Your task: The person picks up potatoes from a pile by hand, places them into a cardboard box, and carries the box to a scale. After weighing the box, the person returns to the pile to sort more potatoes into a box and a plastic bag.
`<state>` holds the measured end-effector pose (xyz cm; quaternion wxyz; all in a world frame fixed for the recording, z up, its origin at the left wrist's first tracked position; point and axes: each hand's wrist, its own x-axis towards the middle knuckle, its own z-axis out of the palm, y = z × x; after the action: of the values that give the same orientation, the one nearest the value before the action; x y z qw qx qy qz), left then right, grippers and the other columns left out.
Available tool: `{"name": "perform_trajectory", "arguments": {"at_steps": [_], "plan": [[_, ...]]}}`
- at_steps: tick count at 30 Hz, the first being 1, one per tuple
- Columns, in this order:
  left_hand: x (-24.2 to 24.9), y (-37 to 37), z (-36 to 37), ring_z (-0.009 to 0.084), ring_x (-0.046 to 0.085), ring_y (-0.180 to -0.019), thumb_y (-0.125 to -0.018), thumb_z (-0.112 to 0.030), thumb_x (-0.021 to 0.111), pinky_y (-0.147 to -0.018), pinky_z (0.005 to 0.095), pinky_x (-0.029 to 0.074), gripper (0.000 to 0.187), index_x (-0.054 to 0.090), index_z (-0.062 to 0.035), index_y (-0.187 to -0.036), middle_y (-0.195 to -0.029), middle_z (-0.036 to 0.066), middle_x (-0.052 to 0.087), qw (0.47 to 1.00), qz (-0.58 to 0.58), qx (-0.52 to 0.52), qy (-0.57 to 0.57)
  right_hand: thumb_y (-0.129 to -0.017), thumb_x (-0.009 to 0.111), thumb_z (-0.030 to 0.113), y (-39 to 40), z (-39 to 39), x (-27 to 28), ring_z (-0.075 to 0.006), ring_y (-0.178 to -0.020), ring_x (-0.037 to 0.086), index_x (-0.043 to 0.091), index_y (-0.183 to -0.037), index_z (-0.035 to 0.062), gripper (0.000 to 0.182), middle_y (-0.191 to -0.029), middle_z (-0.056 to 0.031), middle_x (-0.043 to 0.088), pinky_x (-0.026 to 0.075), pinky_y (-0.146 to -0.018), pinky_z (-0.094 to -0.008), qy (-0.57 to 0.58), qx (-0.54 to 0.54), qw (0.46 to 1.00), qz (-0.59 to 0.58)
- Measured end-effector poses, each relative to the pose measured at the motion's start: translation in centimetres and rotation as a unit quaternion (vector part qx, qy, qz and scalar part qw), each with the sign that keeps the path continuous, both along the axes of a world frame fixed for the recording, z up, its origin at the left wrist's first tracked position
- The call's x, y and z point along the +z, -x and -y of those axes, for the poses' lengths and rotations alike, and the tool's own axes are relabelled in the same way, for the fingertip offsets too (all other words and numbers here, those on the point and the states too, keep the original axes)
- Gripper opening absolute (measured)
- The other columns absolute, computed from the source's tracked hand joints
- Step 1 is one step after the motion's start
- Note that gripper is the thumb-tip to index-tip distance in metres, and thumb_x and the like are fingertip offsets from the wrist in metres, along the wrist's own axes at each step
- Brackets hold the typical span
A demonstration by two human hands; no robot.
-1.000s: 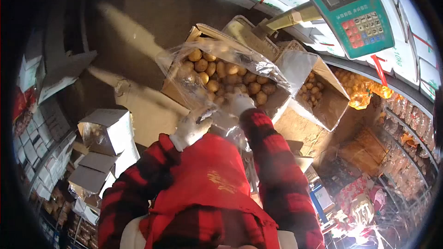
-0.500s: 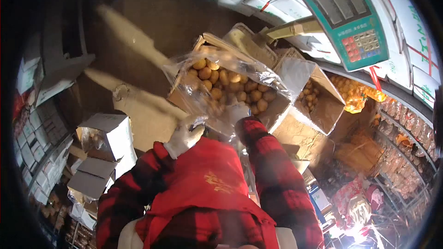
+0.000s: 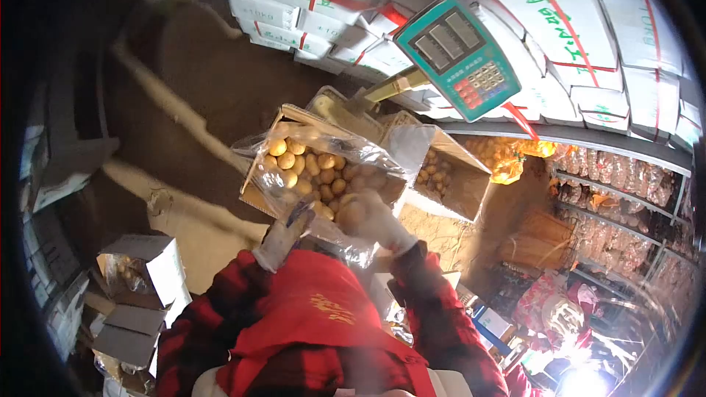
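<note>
A cardboard box (image 3: 254, 195) lined with clear plastic film (image 3: 368, 148) holds many potatoes (image 3: 326, 175). My right hand (image 3: 386, 226), in a pale glove, is over the box's near edge, its fingers closed around a potato (image 3: 353, 215); motion blurs it. At the near left edge of the box is my left hand (image 3: 283, 237), also gloved, with the fingers curled in. A small dark purplish patch shows at those fingers, and I cannot make out what it is. Loose film lies between the two hands.
A second open box (image 3: 471, 176) with smaller potatoes adjoins on the right. Behind stands a scale with a green display (image 3: 460, 55), before stacked white cartons (image 3: 544, 22). Open boxes (image 3: 151, 268) are at left; bagged goods (image 3: 618, 202) fill racks at right. Another person (image 3: 555, 312) is lower right.
My right hand has drawn back from among the potatoes toward me, now with a potato in its fingers. My left hand stays by the near edge. The whole view has shifted, bringing more cartons in.
</note>
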<state>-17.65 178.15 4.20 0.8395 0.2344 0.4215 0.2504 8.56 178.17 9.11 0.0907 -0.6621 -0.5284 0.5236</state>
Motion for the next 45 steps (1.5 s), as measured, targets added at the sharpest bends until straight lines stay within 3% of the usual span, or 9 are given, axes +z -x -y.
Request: {"name": "perform_trajectory", "arguments": {"at_steps": [2, 4, 10, 21, 27, 30, 38, 40, 45], "plan": [[-1.3, -0.3, 0.9, 0.0230, 0.043, -0.143, -0.108, -0.043, 0.050, -0.112, 0.0396, 0.042, 0.067, 0.029, -0.0065, -0.160, -0.159, 0.012, 0.038, 0.998, 0.063, -0.024, 0.018, -0.070, 0.090, 0.026, 2.0, 0.5, 3.1, -0.0348, -0.133, 0.053, 0.063, -0.130, 0.0098, 0.068, -0.136, -0.0192, 0.054, 0.045, -0.111, -0.0419, 0.041, -0.056, 0.986, -0.149], [-4.1, -0.7, 2.3, 0.0274, 0.046, -0.141, -0.105, -0.027, 0.052, -0.112, 0.0401, 0.044, 0.057, 0.037, -0.0060, -0.156, -0.155, 0.013, 0.044, 0.973, -0.011, -0.085, -0.215, -0.073, 0.088, 0.031, 4.5, 2.2, 3.3, -0.0350, -0.131, 0.054, 0.062, -0.132, 0.0095, 0.068, -0.136, -0.0194, 0.055, 0.044, -0.111, -0.0425, 0.048, -0.082, 0.976, -0.195], [1.6, -0.1, 2.3, 0.0247, 0.060, -0.122, -0.106, -0.023, 0.048, -0.105, 0.0368, 0.051, 0.043, 0.049, -0.0060, -0.146, -0.130, 0.010, 0.059, 0.988, 0.104, 0.114, -0.014, -0.085, 0.080, 0.037, 9.3, 2.3, 5.1, -0.0255, -0.126, 0.057, 0.050, -0.146, 0.0040, 0.075, -0.137, -0.0169, 0.060, 0.044, -0.109, -0.0367, 0.044, 0.014, 0.997, -0.064], [2.7, -1.0, 3.8, 0.0189, 0.064, -0.110, -0.112, -0.034, 0.040, -0.097, 0.0323, 0.055, 0.041, 0.055, -0.0058, -0.138, -0.123, 0.007, 0.063, 0.982, 0.112, 0.139, 0.063, -0.090, 0.072, 0.017, 9.1, 5.0, -0.1, -0.0278, -0.118, 0.062, 0.058, -0.139, 0.0072, 0.051, -0.130, -0.0160, 0.064, 0.048, -0.103, -0.0376, -0.091, -0.069, 0.940, -0.321], [1.2, -1.4, 5.8, 0.0226, 0.053, -0.131, -0.112, -0.017, 0.043, -0.114, 0.0349, 0.042, 0.038, 0.050, -0.0004, -0.145, -0.138, 0.013, 0.057, 0.973, -0.011, 0.083, -0.213, -0.095, 0.071, 0.017, 1.7, 8.9, -3.2, -0.0231, -0.101, 0.069, 0.058, -0.135, 0.0048, 0.044, -0.117, -0.0103, 0.070, 0.057, -0.090, -0.0367, 0.083, -0.315, 0.850, -0.414], [2.1, 0.5, 4.0, 0.0274, 0.051, -0.134, -0.107, -0.018, 0.055, -0.114, 0.0382, 0.040, 0.044, 0.048, 0.0019, -0.145, -0.141, 0.017, 0.055, 0.994, -0.051, 0.061, -0.069, -0.094, 0.074, 0.021, -6.1, 9.7, -2.7, -0.0232, -0.093, 0.069, 0.056, -0.132, 0.0055, 0.045, -0.108, -0.0077, 0.069, 0.059, -0.083, -0.0378, 0.027, -0.497, 0.788, -0.363], [-4.1, 6.8, -4.9, 0.0360, 0.052, -0.131, -0.099, -0.029, 0.069, -0.108, 0.0454, 0.045, 0.064, 0.043, 0.0006, -0.149, -0.139, 0.025, 0.055, 0.744, -0.519, 0.021, -0.419, -0.079, 0.088, 0.042, -20.1, 10.3, -5.2, -0.0290, -0.141, 0.042, 0.009, -0.164, 0.0170, 0.119, -0.155, -0.0111, 0.043, 0.046, -0.097, -0.0531, 0.040, -0.545, 0.836, 0.050], [-4.6, 7.3, -7.7, 0.0356, 0.056, -0.127, -0.097, -0.035, 0.071, -0.107, 0.0449, 0.046, 0.069, 0.043, -0.0001, -0.149, -0.137, 0.026, 0.057, 0.855, -0.424, 0.043, -0.295, -0.084, 0.083, 0.040, -17.0, 10.6, -7.8, -0.0316, -0.137, 0.047, 0.017, -0.163, 0.0144, 0.105, -0.154, -0.0141, 0.043, 0.046, -0.100, -0.0474, 0.057, -0.505, 0.861, 0.003], [-3.4, 5.1, -13.0, 0.0293, 0.068, -0.106, -0.091, -0.033, 0.072, -0.093, 0.0417, 0.054, 0.040, 0.071, -0.0106, -0.124, -0.116, 0.015, 0.073, 0.879, -0.439, -0.046, -0.182, -0.097, 0.062, 0.013, -13.1, 9.8, -20.4, -0.0190, -0.092, 0.058, 0.060, -0.125, 0.0028, 0.030, -0.113, -0.0093, 0.064, 0.052, -0.080, -0.0321, 0.025, -0.344, 0.939, -0.007]]}}
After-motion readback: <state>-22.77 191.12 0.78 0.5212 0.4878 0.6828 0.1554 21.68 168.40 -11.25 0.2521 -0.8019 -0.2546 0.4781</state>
